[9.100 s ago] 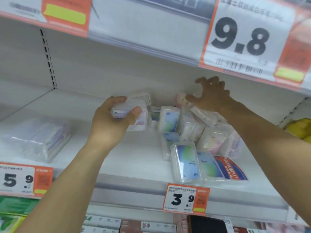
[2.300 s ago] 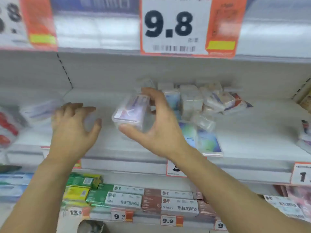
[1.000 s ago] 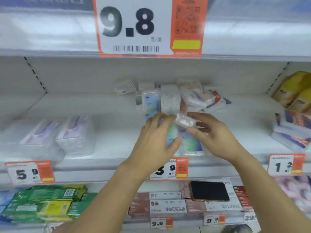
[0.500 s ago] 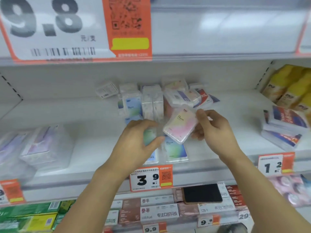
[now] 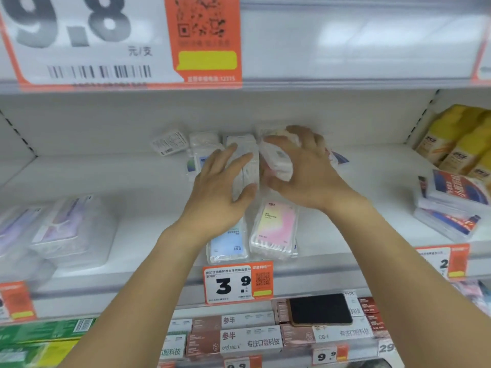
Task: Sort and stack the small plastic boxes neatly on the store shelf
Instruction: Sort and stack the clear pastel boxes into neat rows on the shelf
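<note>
Small clear plastic boxes crowd the back middle of the white shelf (image 5: 132, 181). My left hand (image 5: 223, 187) grips an upright white box (image 5: 245, 166) between thumb and fingers. My right hand (image 5: 305, 168) is closed around another small box (image 5: 276, 160), tilted, right beside the first. In front lie two flat boxes: a pink-and-yellow box (image 5: 276, 229) and a blue box (image 5: 228, 245), partly under my left wrist. A loose box with a barcode label (image 5: 170, 142) leans at the back left of the group.
Larger clear packs (image 5: 71, 229) sit at the shelf's left. Red-and-blue flat packs (image 5: 457, 205) and yellow packs (image 5: 459, 139) fill the right. A 3.9 price tag (image 5: 236, 282) hangs on the front rail. Below, a black phone (image 5: 320, 309) lies on toothpaste cartons (image 5: 249, 338).
The pink-and-yellow box my right hand held now lies flat at the front. Both hands have reached back into the cluster and each has closed on an upright box.
</note>
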A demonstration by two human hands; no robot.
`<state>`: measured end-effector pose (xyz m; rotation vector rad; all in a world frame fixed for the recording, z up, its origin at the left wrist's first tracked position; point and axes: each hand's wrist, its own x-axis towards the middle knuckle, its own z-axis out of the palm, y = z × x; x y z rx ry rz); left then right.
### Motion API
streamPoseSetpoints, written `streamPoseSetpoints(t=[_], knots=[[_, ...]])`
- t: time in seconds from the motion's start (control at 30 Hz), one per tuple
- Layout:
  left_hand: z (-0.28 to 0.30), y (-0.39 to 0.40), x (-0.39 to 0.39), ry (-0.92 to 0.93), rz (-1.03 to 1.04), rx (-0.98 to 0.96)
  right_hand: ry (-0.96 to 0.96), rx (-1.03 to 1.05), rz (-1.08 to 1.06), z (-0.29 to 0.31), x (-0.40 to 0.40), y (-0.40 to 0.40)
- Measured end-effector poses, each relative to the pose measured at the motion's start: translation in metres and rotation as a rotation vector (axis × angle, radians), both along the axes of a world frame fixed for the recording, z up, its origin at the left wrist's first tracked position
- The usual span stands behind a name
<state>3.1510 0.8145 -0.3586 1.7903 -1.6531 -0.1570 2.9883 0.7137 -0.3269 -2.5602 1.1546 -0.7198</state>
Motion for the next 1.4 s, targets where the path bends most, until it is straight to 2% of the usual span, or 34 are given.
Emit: streamPoseSetpoints(t=[0.03,0.1,0.23,0.37,0.5,0.57,0.73,0.83,0.9,0.93,1.0,1.07,1.13,1.2,1.23,1.33,1.37,1.4], knots=[[-0.001,-0.003,0.003,0.015,-0.010,0.025,0.092,0.052,0.040,-0.002,0.005,-0.008],[-0.003,-0.006,0.008,0.077,0.014,-0.009,0.112,0.140,0.088,-0.011,0.009,-0.021],[0.000,-0.005,0.015,0.100,0.167,-0.084,-0.133,0.026,0.056,-0.032,0.004,-0.028],[0.007,-0.006,0.027,0.142,0.291,-0.050,-0.582,0.244,-0.003,-0.021,-0.006,-0.019],[0.009,-0.002,0.030,0.188,0.364,-0.057,-0.567,0.339,-0.051,-0.015,-0.020,-0.019],[0.009,0.001,0.028,0.246,0.355,-0.061,-0.559,0.350,-0.092,-0.013,-0.028,-0.021],[0.011,0.003,0.024,0.324,0.250,0.004,-0.766,0.567,-0.121,-0.002,-0.040,-0.021],[0.011,0.002,0.023,0.207,0.257,0.083,-0.812,0.711,-0.068,0.006,-0.039,-0.017],[0.017,0.004,0.015,0.102,0.201,-0.036,-0.817,0.769,-0.030,0.009,-0.037,-0.015],[0.021,0.004,0.008,0.116,0.139,-0.112,-0.846,0.797,-0.015,0.011,-0.034,-0.012],[0.033,0.007,-0.010,0.270,0.034,-0.157,-0.923,0.878,0.021,0.013,-0.024,-0.006],[0.041,0.006,-0.023,0.456,-0.021,-0.083,-0.986,0.994,0.106,0.015,-0.011,0.003],[0.041,0.004,-0.024,0.552,-0.032,-0.064,-1.027,1.078,0.203,0.013,-0.001,0.007],[0.039,0.006,-0.017,0.605,0.034,-0.092,-0.965,1.005,0.185,0.010,0.005,0.004],[0.038,0.009,-0.013,0.619,0.082,-0.102,-0.883,0.848,0.116,0.009,0.005,0.000],[0.032,0.022,-0.003,0.694,0.194,-0.149,-0.600,0.166,-0.181,-0.004,-0.006,-0.025],[0.030,0.026,-0.002,0.726,0.211,-0.173,-0.534,0.049,-0.251,-0.009,-0.011,-0.035],[0.029,0.030,-0.002,0.742,0.222,-0.190,-0.455,0.023,-0.309,-0.014,-0.016,-0.045]])
